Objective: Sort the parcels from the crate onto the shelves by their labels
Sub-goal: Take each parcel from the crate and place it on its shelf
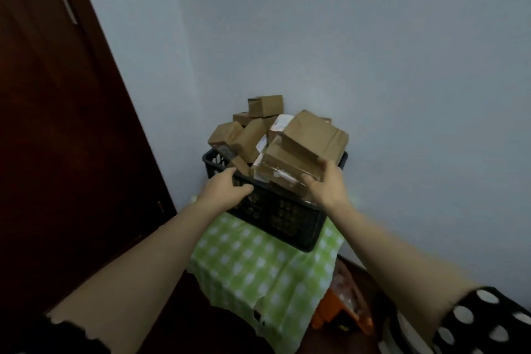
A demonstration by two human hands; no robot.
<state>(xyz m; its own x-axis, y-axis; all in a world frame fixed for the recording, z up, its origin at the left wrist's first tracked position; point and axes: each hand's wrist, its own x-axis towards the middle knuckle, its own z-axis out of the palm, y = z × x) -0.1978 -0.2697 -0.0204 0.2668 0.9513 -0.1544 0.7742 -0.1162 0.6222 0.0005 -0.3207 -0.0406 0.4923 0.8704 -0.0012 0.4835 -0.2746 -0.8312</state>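
Sadly, labels blur; left hand grips crate, right hand grips parcel.

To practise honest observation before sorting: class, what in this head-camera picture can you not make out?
- Parcel labels: head view, too blurred and small to read.
- Shelves: outside the head view altogether.
- Lower parcels: head view, hidden by top parcels and the black crate wall.
- Right hand: fingertips behind the flat parcel it holds.
- Orange object: partly covered by the green checked cloth.
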